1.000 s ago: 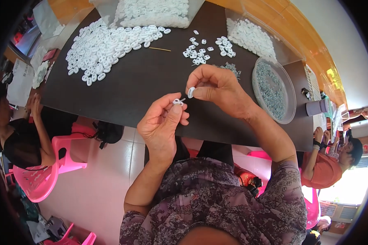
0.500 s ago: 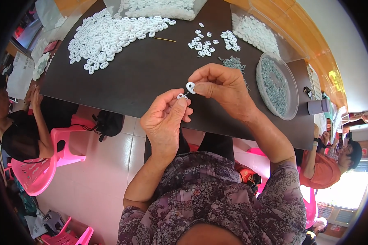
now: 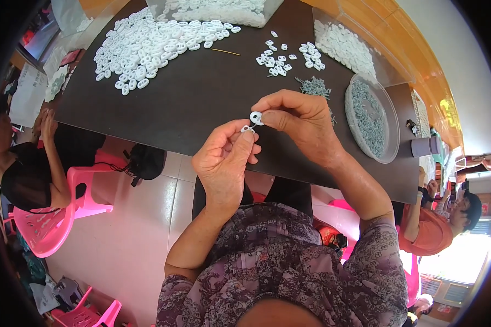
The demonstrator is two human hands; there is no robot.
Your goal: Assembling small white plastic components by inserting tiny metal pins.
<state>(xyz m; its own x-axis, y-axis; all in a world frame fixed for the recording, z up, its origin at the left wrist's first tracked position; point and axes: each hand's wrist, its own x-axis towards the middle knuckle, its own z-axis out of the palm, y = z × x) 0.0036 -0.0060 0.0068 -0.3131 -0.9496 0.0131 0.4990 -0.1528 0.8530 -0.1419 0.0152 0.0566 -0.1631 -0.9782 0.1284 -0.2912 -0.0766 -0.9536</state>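
My left hand [image 3: 226, 158] pinches a small white plastic piece [image 3: 246, 129] between thumb and fingers, with a thin grey screw [image 3: 253, 125] rising from it. Between the thumb and forefinger of my right hand [image 3: 300, 120] is a white oval plastic piece with holes [image 3: 256, 117], held right at the screw's upper end. Both hands meet over the near edge of the dark table [image 3: 163, 109]. My fingertips partly cover both white pieces, so how far the screw runs into either one is hidden.
A heap of white oval pieces [image 3: 147, 46] covers the table's far left, with a thin brass-coloured rod [image 3: 225, 52] beside it. Smaller white pieces [image 3: 275, 60] lie farther right, near loose screws [image 3: 313, 87] and a round tub [image 3: 393, 147] of screws. Co-workers sit at both sides.
The right hand's white oval piece has come closer to the left hand's piece, and less of the screw shows between them. The view has shifted slightly.
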